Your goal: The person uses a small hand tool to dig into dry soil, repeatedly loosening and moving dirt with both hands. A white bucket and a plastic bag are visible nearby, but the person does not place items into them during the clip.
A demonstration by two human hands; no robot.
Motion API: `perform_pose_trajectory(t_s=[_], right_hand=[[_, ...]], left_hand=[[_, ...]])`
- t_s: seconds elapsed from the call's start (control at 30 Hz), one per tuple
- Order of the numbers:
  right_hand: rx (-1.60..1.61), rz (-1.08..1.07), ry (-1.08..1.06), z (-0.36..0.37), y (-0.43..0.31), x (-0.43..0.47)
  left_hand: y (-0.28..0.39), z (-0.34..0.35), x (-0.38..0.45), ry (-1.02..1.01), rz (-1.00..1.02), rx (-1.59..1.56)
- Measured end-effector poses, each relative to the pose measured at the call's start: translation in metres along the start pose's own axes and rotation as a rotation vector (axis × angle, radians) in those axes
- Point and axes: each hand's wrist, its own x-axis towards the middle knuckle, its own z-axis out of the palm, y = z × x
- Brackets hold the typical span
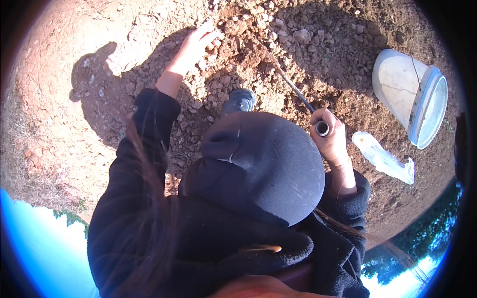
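Note:
My right hand (331, 140) is closed around the handle of a slim metal digging tool (290, 82). The handle ends in a hollow round opening that faces up at me. From my fist the shaft slants up and left to the broken soil (248, 56), where its far end blends with the dirt and its shape cannot be made out. My left hand (199, 44) reaches low over the clods to the left of that spot, fingers bent. Bright sunlight washes it out, so whether anything is between the fingers is unclear.
A white plastic bucket (395, 82) with a wire handle lies tipped on its side at the right. Nearer me is a crumpled clear plastic bag (384, 156). My dark boot (240, 100) and bent knee (268, 160) are between my arms. Stones (302, 36) dot the shaded soil.

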Motion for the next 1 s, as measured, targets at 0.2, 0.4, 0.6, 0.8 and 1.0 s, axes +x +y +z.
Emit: perform_pose_trajectory(t_s=[0.2,0.4,0.6,0.8,1.0], right_hand=[[0.049,0.106,0.029,0.002,0.011,0.002],[0.063,0.107,0.036,0.013,0.013,0.002],[0.096,0.103,0.052,0.013,0.015,0.001],[0.097,0.122,0.038,0.011,0.014,-0.001],[0.095,0.101,0.052,0.013,0.012,0.002]], left_hand=[[0.010,0.003,0.011,-0.077,-0.033,0.311],[0.013,0.011,0.008,-0.177,-0.100,0.522],[-0.001,0.015,0.004,-0.039,0.308,0.606],[0.010,-0.003,-0.014,-0.008,-0.064,0.322],[0.033,-0.018,-0.030,0.066,0.021,0.445]])
